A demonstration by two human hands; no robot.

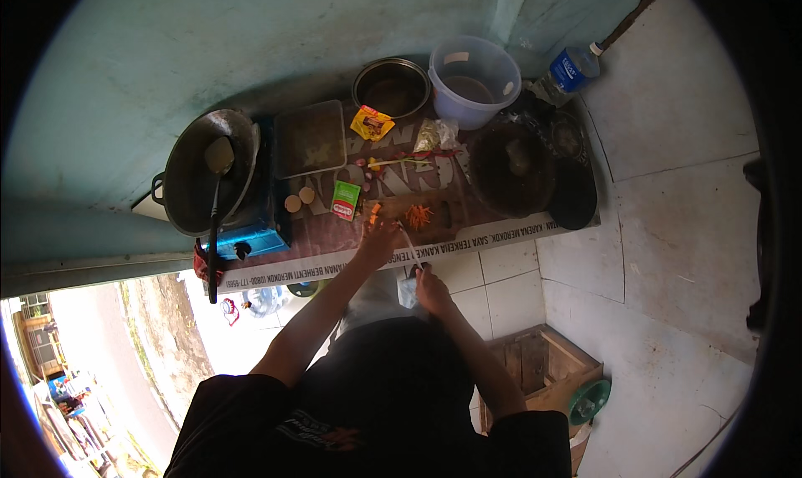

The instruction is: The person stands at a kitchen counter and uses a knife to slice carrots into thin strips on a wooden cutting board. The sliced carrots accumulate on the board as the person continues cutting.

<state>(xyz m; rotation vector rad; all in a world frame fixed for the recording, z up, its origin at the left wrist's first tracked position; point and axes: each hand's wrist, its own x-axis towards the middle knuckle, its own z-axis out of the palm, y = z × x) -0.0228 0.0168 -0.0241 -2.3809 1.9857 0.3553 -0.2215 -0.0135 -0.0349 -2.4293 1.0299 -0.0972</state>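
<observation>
My right hand [432,291] grips a knife [411,246] by its handle, the blade pointing up toward the wooden cutting board [438,226]. Over the board's left part, my left hand [380,243] is lowered with its fingertips beside orange carrot pieces [375,212]. Whether the fingers pinch a piece is hidden. The knife tip lies close to the left fingers. A small heap of carrot strips [418,215] rests on the board, right of the blade. Left of the board are a green seasoning sachet [345,200] and eggshell halves [299,199].
A wok [241,164] with a spatula [219,156] sits on a blue gas stove [254,240]. Behind are a plastic container [311,139], metal pot [407,105], yellow packet [372,124] and bucket [467,102]. Shallots [367,177] lie mid-table. A stone mortar [492,171] and water bottle [570,74] stand right.
</observation>
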